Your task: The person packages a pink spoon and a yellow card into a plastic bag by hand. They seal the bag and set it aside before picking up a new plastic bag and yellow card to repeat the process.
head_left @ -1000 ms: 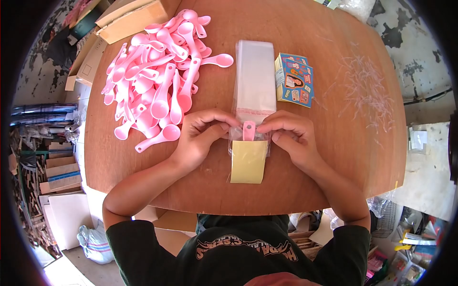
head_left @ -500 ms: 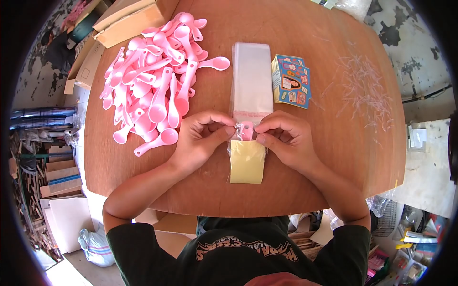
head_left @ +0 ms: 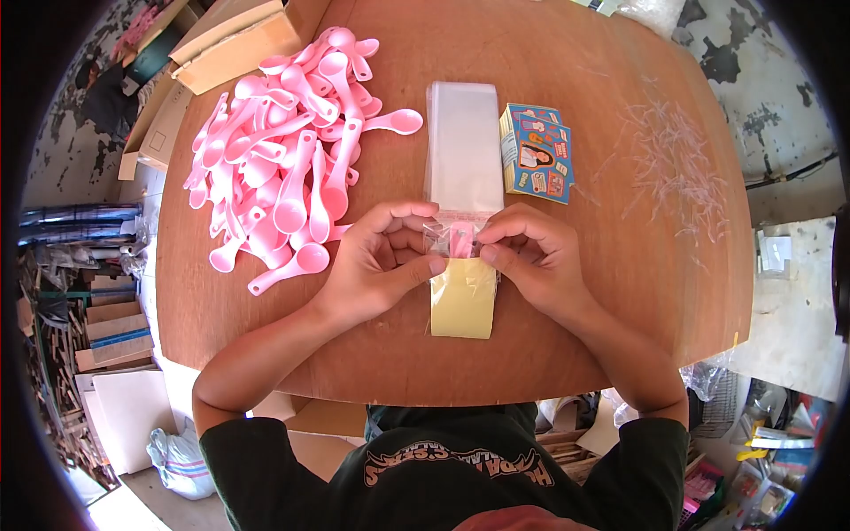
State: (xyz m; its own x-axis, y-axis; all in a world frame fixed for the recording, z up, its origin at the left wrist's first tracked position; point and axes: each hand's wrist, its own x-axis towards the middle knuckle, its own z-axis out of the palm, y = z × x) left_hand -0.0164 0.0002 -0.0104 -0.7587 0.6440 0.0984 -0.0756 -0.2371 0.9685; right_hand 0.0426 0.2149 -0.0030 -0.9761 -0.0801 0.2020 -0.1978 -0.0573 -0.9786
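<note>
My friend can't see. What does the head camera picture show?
Both hands, left hand and right hand, pinch a clear bag holding a yellow card and a pink spoon on a round wooden table. A pile of pink spoons lies left; empty bags and a small box behind.

I sit at a round reddish-brown wooden worktop (head_left: pixel 620 265). On its far left lies a loose heap of pink plastic spoons (head_left: pixel 283 150), piled over one another, some handles pointing toward me. Just right of the heap lies a flat stack of clear plastic sleeves (head_left: pixel 463 142), long side running away from me. Just beside that stack, on its right, lies a small blue printed cardboard box (head_left: pixel 537 152). Farther right, thin clear plastic strips (head_left: pixel 677 159) lie scattered on the wood. Directly before me a clear bag with a yellow card (head_left: pixel 462 296) lies flat on the worktop, its far end under my hands.
</note>
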